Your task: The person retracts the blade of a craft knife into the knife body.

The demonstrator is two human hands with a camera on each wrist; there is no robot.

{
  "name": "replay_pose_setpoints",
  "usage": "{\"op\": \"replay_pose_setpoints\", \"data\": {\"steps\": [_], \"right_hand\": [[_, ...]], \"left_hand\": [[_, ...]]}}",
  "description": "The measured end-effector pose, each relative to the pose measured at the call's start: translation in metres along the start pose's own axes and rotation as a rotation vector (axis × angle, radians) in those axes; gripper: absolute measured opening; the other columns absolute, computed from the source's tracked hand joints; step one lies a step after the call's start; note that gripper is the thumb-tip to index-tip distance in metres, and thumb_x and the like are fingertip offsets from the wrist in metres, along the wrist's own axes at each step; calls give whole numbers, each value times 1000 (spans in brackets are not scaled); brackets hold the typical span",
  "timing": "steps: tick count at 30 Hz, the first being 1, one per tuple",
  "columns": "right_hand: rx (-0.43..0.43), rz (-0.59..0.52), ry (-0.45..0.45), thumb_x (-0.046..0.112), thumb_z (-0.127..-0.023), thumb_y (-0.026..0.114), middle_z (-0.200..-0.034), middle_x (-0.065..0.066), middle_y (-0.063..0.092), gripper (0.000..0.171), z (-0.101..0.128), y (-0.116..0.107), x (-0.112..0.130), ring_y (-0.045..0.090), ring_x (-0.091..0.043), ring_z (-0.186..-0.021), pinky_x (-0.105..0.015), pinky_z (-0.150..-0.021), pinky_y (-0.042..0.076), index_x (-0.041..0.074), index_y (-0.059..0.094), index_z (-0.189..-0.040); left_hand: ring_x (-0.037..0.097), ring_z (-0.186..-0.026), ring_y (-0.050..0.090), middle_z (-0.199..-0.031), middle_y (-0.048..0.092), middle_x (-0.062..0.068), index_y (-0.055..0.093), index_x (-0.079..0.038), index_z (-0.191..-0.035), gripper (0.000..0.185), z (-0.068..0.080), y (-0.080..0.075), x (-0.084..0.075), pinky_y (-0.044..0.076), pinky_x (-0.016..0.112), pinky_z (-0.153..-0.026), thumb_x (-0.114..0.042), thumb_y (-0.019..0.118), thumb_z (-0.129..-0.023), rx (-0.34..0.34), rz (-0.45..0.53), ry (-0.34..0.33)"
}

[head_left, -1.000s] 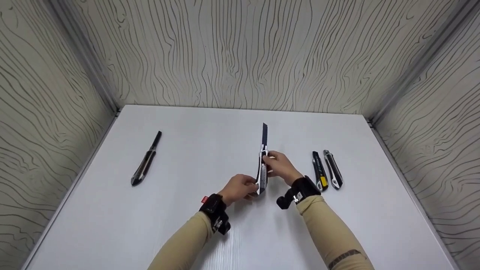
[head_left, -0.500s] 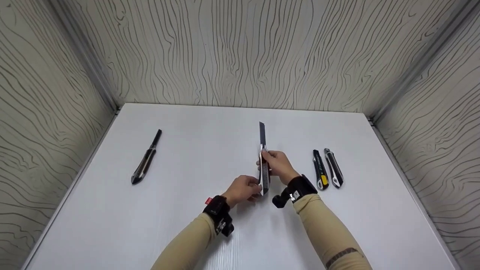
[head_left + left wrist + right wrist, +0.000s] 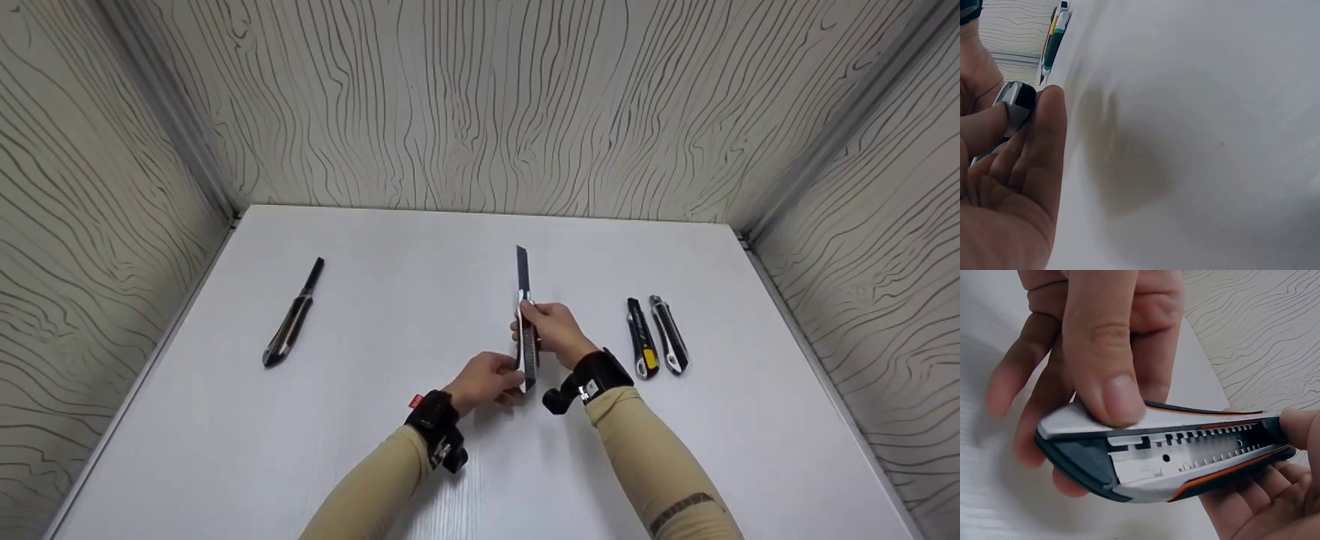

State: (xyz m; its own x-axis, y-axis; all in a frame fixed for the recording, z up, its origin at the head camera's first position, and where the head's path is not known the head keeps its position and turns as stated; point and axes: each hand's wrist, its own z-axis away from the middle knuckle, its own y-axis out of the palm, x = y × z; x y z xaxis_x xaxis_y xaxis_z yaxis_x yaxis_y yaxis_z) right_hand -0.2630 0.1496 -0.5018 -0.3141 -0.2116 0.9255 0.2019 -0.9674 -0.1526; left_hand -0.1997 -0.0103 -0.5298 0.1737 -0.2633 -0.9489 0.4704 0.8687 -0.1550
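A snap-off utility knife with a silver, black and orange handle is held over the table, its long dark blade extended toward the back wall. My right hand grips the front part of the handle, thumb on its upper face near the blade. At the butt end, my left hand pinches the handle. In the right wrist view, the left thumb lies on the silver side of the handle, and a toothed slot shows along it. The left wrist view shows the butt between thumb and fingers.
On the left of the white table lies another utility knife with its blade out. Two more knives lie side by side at right, one black and yellow, one silver and black. Wood-patterned walls surround the table.
The held knife's blade has swung slightly left while its butt moved a little right. My right hand has shifted slightly left, with more of its fingers showing round the handle.
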Motion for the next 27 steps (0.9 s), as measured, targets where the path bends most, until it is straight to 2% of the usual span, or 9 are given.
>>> {"op": "replay_pose_setpoints", "data": {"steps": [14, 22, 27], "right_hand": [[-26, 13, 3, 32, -103, 48, -96, -8, 70, 42, 0, 2, -1, 69, -12, -82, -24, -71, 56, -5, 59, -118], [-36, 12, 2, 30, -103, 49, -95, -7, 70, 39, 0, 3, -1, 68, -11, -82, -24, -71, 56, -4, 60, -117], [-38, 12, -2, 27, -102, 50, -94, -6, 70, 36, 3, 4, 0, 67, -11, -83, -24, -72, 55, -4, 60, -117]], "left_hand": [[34, -82, 71, -89, 72, 19, 68, 3, -106, 21, 0, -1, 0, 62, 36, -68, -13, 61, -94, -12, -15, 4], [22, -73, 69, -87, 72, 17, 68, 4, -106, 21, -1, -1, 2, 61, 33, -66, -12, 61, -94, -13, -13, 4], [19, -69, 67, -84, 72, 16, 69, 4, -103, 19, 0, -1, 3, 61, 34, -66, -12, 61, -94, -13, -12, 12]]}}
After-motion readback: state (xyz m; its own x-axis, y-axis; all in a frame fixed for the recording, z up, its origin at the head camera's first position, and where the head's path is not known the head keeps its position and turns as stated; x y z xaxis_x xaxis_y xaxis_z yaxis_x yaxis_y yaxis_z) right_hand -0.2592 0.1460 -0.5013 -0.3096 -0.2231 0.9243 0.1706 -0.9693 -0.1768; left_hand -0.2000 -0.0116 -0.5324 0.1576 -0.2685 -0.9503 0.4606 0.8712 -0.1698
